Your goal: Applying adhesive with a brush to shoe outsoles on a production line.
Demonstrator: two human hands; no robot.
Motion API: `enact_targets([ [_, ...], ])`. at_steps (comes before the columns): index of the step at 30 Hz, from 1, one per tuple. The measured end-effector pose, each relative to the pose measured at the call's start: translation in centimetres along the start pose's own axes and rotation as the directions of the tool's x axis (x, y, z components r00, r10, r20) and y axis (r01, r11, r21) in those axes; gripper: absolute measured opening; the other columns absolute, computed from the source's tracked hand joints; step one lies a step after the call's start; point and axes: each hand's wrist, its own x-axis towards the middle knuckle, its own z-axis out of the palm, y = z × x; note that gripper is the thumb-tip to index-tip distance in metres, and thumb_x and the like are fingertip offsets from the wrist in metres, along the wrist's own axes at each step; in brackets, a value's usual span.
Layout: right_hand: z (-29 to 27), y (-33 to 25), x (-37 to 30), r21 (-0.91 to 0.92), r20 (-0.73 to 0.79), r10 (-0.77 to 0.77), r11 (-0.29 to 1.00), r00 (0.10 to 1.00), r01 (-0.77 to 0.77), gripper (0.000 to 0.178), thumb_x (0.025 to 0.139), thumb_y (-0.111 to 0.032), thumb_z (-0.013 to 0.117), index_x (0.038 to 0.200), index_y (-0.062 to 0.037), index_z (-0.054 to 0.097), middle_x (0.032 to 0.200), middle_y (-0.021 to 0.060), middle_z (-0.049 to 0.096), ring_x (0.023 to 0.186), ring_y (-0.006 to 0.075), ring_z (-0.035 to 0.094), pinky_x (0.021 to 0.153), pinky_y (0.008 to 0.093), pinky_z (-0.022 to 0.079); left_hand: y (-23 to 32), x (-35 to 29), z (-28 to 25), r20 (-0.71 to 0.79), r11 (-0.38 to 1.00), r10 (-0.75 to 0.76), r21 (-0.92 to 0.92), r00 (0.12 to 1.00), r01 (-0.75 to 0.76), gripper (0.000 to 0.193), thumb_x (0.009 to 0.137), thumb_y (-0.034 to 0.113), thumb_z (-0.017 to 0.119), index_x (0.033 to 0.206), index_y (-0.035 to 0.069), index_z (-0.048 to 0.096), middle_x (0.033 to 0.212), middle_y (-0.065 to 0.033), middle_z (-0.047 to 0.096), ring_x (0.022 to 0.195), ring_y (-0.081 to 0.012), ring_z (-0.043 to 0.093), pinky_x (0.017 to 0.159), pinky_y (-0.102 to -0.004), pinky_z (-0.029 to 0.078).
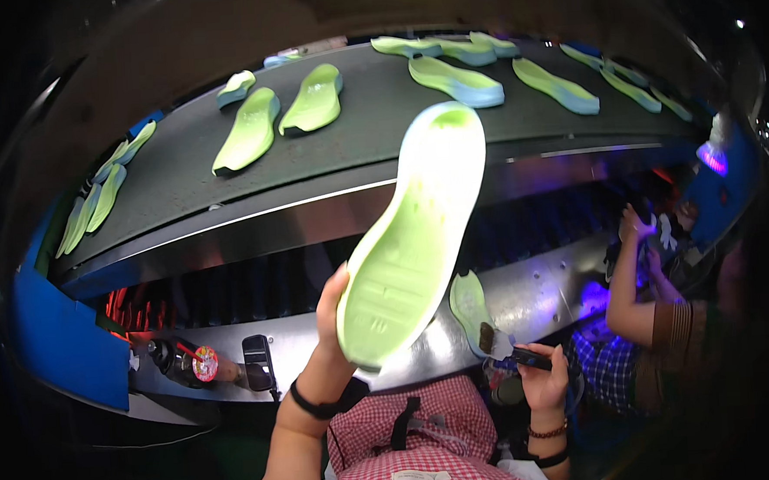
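My left hand (pixel 330 321) grips a large green shoe sole (pixel 413 212) by its lower left edge. The sole is raised and tilted, its hollowed inner side facing me and its far end bright with glare. My right hand (pixel 545 381) is closed round the black handle of a flat brush (pixel 499 343), bristles pointing left. Just beyond the bristles, a second green sole (pixel 469 309) lies on the metal ledge (pixel 527 298). Whether the brush touches that sole I cannot tell.
Several green and blue soles (pixel 309 100) lie on the dark conveyor belt (pixel 345 151) ahead. A drink bottle (pixel 178 359) and a phone (pixel 257 362) are on the ledge at left. At right, another person's arm (pixel 629 301) reaches toward the ledge, near a glowing lamp (pixel 713 146).
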Motion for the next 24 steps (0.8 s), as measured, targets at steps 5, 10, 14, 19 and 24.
enact_targets([
  [5, -1.3, 2.1, 0.1, -0.025, -0.013, 0.126, 0.992, 0.992, -0.126, 0.045, 0.093, -0.031, 0.036, 0.095, 0.0079, 0.058, 0.099, 0.0263, 0.058, 0.070, 0.0219, 0.054, 0.063, 0.0284, 0.044, 2.4, 15.2, 3.5, 0.181, 0.954, 0.207, -0.257, 0.962, -0.157, 0.059, 0.087, 0.051, 0.022, 0.126, 0.010, 0.037, 0.128, -0.0155, 0.038, 0.112, -0.0385, 0.041, 0.086, -0.0658, 0.032],
  [10, -1.8, 3.1, 0.8, 0.003, 0.002, 0.149, 0.989, 0.989, -0.149, 0.044, 0.093, -0.030, 0.035, 0.096, 0.0083, 0.057, 0.100, 0.0266, 0.058, 0.071, 0.0222, 0.054, 0.062, 0.0283, 0.043, 2.6, 20.6, 3.3, -0.294, 0.951, 0.024, -0.288, 0.955, -0.112, 0.089, 0.079, 0.068, 0.020, 0.138, 0.005, -0.003, 0.144, -0.0147, 0.007, 0.133, -0.0285, 0.009, 0.105, -0.0486, 0.010],
  [14, -3.3, 3.6, 1.4, 0.004, -0.041, 0.182, 0.983, 0.982, -0.182, 0.044, 0.093, -0.030, 0.035, 0.097, 0.0082, 0.057, 0.101, 0.0262, 0.057, 0.072, 0.0224, 0.055, 0.061, 0.0281, 0.043, 5.4, 16.9, 2.8, -0.262, 0.961, 0.088, 0.277, 0.961, -0.012, 0.090, 0.080, 0.054, 0.047, 0.134, -0.006, 0.007, 0.140, -0.0219, 0.015, 0.127, -0.0291, 0.025, 0.103, -0.0398, 0.021],
  [19, -4.1, 5.0, 2.7, 0.018, -0.074, 0.279, 0.960, 0.957, -0.278, 0.043, 0.092, -0.032, 0.038, 0.095, 0.0067, 0.057, 0.099, 0.0238, 0.059, 0.074, 0.0213, 0.056, 0.059, 0.0275, 0.043, 12.4, 15.0, 2.9, -0.435, 0.460, 0.526, 0.868, 0.731, 0.187, 0.081, 0.067, 0.027, 0.066, 0.126, -0.006, 0.022, 0.123, -0.0210, 0.036, 0.111, -0.0298, 0.042, 0.086, -0.0401, 0.042],
  [24, -4.7, 6.9, 3.6, 0.061, -0.109, 0.338, 0.941, 0.935, -0.333, 0.043, 0.092, -0.033, 0.038, 0.096, 0.0047, 0.057, 0.101, 0.0238, 0.058, 0.074, 0.0219, 0.055, 0.061, 0.0283, 0.042, 17.1, 18.3, -0.2, -0.458, -0.002, 0.566, 0.831, 0.686, 0.557, 0.095, 0.063, 0.025, 0.071, 0.128, -0.014, 0.013, 0.124, -0.0287, 0.036, 0.115, -0.0334, 0.040, 0.093, -0.0351, 0.037],
])
